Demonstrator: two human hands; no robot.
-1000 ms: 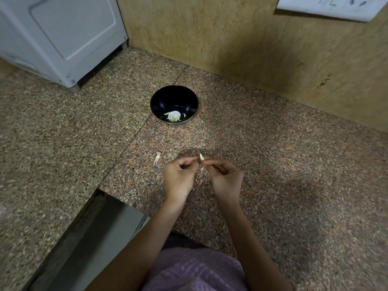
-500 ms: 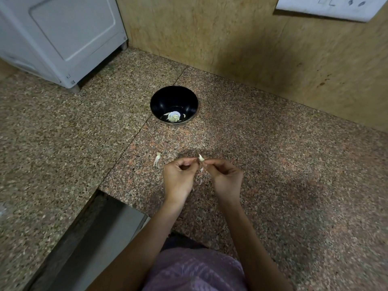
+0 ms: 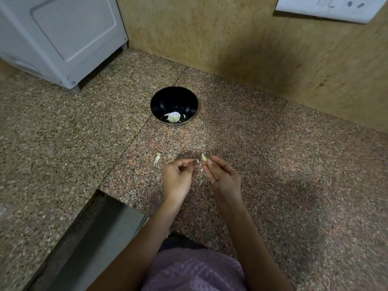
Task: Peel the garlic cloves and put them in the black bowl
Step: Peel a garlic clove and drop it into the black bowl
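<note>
Hands parted, right hand (image 3: 225,179) pinching one garlic clove (image 3: 204,157), left hand (image 3: 176,179) pinching one peel (image 3: 197,161)

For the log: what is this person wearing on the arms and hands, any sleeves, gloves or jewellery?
No gloves, rings or watch show on the left hand or the right hand. Both forearms are bare, with no sleeve reaching them. A lilac patterned garment shows at the bottom edge.

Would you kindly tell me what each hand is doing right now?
Left hand: curled; cannot tell whether it holds anything.
Right hand: pinching a garlic clove.
</note>
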